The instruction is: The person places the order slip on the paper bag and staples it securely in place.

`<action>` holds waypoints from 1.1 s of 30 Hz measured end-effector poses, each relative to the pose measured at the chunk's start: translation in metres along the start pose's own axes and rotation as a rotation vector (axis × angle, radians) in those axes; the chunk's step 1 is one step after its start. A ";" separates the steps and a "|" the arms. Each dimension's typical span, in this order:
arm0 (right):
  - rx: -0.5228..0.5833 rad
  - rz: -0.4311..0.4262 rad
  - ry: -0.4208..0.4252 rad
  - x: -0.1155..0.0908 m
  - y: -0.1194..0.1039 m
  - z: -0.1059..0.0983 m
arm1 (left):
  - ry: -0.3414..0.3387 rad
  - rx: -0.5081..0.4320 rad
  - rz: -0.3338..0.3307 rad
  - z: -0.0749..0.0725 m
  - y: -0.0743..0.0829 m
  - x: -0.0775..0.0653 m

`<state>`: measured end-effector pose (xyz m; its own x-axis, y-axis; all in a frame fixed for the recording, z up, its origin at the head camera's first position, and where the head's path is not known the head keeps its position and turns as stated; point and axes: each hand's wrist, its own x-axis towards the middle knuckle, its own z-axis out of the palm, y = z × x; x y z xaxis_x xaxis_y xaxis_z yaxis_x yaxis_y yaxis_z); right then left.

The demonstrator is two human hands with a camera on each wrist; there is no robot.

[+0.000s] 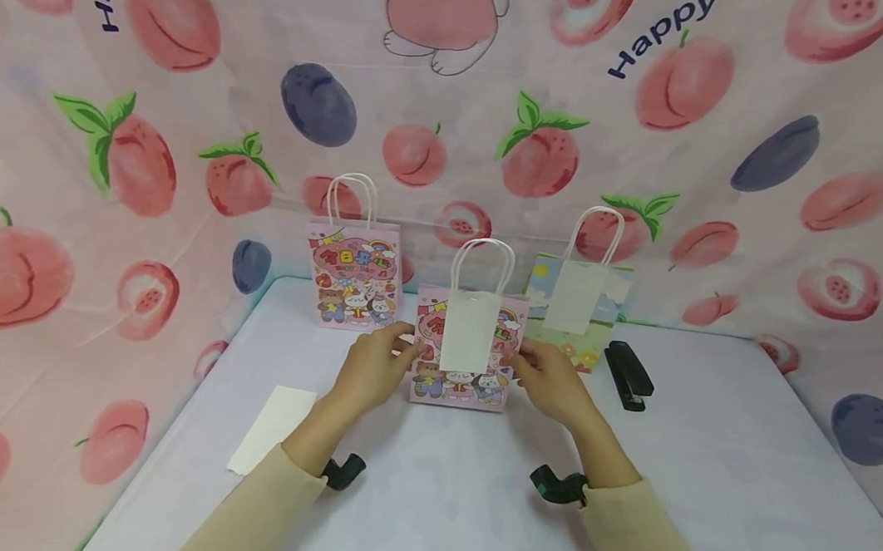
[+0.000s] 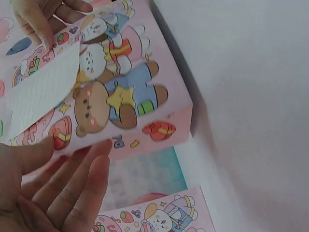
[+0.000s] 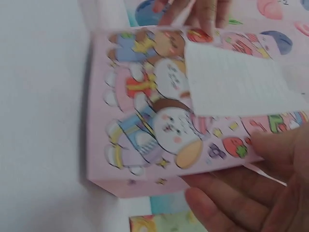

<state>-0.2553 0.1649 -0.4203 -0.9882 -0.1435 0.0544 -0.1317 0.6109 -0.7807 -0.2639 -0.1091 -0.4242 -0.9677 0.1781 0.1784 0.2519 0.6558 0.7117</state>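
Observation:
Between my hands stands a pink paper gift bag (image 1: 459,398) printed with cartoon animals, its white handles looping up. A white lined paper slip (image 1: 469,334) lies over its upper front, below the handles. My left hand (image 1: 374,366) holds the bag's left side, thumb on the front face and fingers along the side, as the left wrist view shows. The opposite side is held by my right hand (image 1: 555,379), its thumb (image 3: 277,147) near the printed strawberry. The bag's bottom edge is tilted slightly in the head view.
Behind to the left stands a matching pink gift bag (image 1: 353,311). A landscape-printed gift bag (image 1: 539,285) with its own white slip (image 1: 576,297) is behind to the right. A black stapler (image 1: 628,374) lies right of my right hand; a loose paper slip (image 1: 273,426) lies at left.

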 end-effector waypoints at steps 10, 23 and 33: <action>0.089 0.015 0.137 0.017 0.001 0.013 | 0.029 -0.140 -0.014 0.005 0.006 0.008; 0.289 0.046 0.083 0.035 -0.007 0.021 | -0.001 -0.213 0.049 0.013 0.002 0.020; 0.364 0.087 0.099 0.046 -0.013 0.034 | 0.017 -0.241 0.001 0.024 -0.002 0.032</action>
<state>-0.2961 0.1237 -0.4288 -0.9996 -0.0165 0.0238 -0.0276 0.2982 -0.9541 -0.2952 -0.0875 -0.4362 -0.9681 0.1643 0.1891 0.2448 0.4610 0.8530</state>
